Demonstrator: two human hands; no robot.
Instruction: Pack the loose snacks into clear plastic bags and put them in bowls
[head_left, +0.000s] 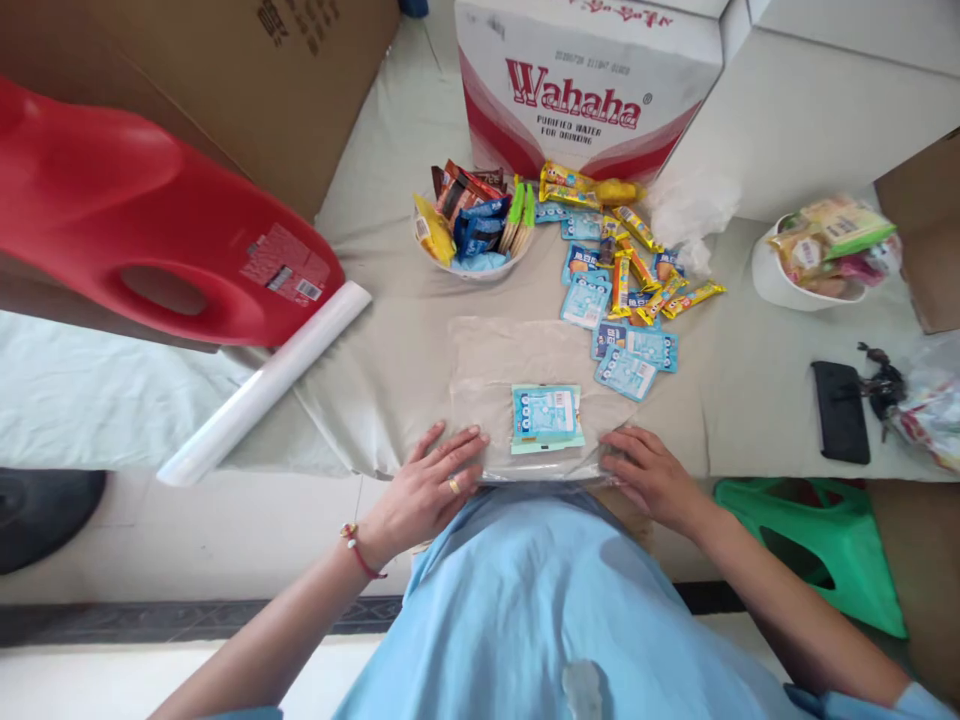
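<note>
Plastic see-through film (487, 352) might wrinkle, skewing the flat light-blue packet (547, 412), if the left hand (433, 488) and right hand (658, 477) pulled unevenly; whether their bent fingers pinch it is unclear.

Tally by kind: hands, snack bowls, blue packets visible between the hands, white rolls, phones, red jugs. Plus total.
Hands: 2 (left hand, right hand)
Snack bowls: 2 (middle bowl, right-side bowl)
Blue packet visible between them: 1
White roll: 1
Phone: 1
Red jug: 1
Total: 8
</note>
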